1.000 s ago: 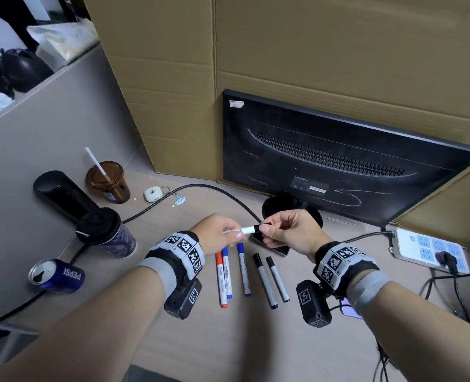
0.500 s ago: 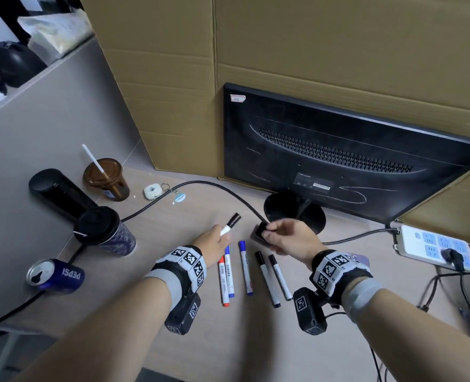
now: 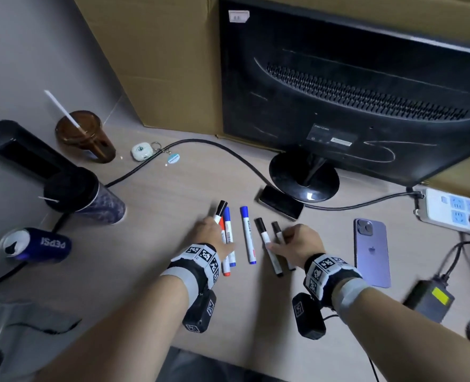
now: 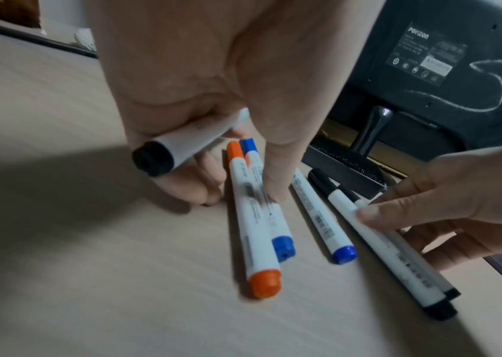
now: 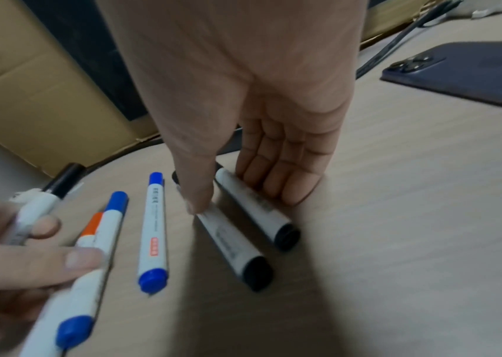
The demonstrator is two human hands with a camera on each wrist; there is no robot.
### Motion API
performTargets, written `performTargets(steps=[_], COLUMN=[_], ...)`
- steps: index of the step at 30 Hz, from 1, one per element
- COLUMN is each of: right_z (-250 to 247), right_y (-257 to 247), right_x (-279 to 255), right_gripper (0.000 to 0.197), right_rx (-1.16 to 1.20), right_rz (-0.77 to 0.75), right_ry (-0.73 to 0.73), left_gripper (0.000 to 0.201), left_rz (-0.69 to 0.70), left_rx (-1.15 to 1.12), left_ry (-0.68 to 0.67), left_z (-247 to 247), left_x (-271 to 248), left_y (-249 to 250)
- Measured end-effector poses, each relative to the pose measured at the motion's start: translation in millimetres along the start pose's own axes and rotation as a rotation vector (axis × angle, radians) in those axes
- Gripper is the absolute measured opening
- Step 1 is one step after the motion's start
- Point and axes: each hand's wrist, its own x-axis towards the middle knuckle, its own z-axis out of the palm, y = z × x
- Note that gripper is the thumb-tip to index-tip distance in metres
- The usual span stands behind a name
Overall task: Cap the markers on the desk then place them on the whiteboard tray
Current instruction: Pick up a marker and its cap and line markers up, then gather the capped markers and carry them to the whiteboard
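My left hand (image 3: 210, 232) grips a capped black marker (image 3: 220, 209) (image 4: 182, 142) in curled fingers, while its thumb presses on a red marker (image 3: 226, 268) (image 4: 253, 229) and a blue marker (image 3: 229, 235) (image 4: 280, 244) lying side by side on the desk. Another blue marker (image 3: 247, 235) (image 5: 153, 229) lies alone in the middle. My right hand (image 3: 300, 244) (image 5: 259, 96) pinches two black markers (image 3: 264, 238) (image 5: 228, 241) on the desk, thumb on the left one, fingers against the right one (image 5: 255, 207). All markers are capped. No whiteboard tray is in view.
A monitor (image 3: 338, 92) on a round stand (image 3: 304, 175) backs the desk, with a black eraser-like block (image 3: 280, 205) before it. A purple phone (image 3: 371, 252) and a power strip (image 3: 454, 208) lie right. A Pepsi can (image 3: 35, 245) and two cups (image 3: 85, 197) stand left.
The black marker got its cap between both hands. My left hand then came down with it onto the red and blue markers, and my right hand moved from the black block to the two black markers.
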Motion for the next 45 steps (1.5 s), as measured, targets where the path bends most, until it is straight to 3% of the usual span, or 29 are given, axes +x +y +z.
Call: performTargets(steps=[3, 9, 16, 20, 29, 33, 38, 45], right_z=[1, 4, 1, 14, 40, 42, 30, 25], right_y=[-6, -2, -15, -28, -47, -55, -70, -120], right_x=[0, 0, 2, 7, 14, 13, -1, -25], right_gripper=[0.029, 0.022, 0.010, 0.006, 0.051, 0.030, 0.031, 0.021], right_rx=[-0.036, 0.012, 0.252, 0.401, 0.023, -0.027, 0.099, 0.299], right_rz=[-0.002, 0.022, 0.011, 0.067, -0.029, -0.008, 0.014, -0.162], right_ry=[-0.053, -0.105, -0.266, -0.177, 0.044, 0.024, -0.009, -0.036], left_gripper=[0.067, 0.058, 0.052, 0.045, 0.042, 0.040, 0.041, 0.052], left_rz=[-0.033, -0.090, -0.052, -0.013, 0.008, 0.033, 0.068, 0.116], left_rx=[-0.051, -0.134, -0.088, -0.118, -0.420, -0.478, -0.577, -0.661], left_ry=[0.023, 0.028, -0.010, -0.040, -0.091, -0.085, -0.096, -0.003], left_z=[2, 5, -1, -6, -12, -18, -37, -66], left_x=[2, 2, -3, -4, -15, -19, -24, -34], left_y=[4, -1, -1, -11, -31, -42, -51, -71])
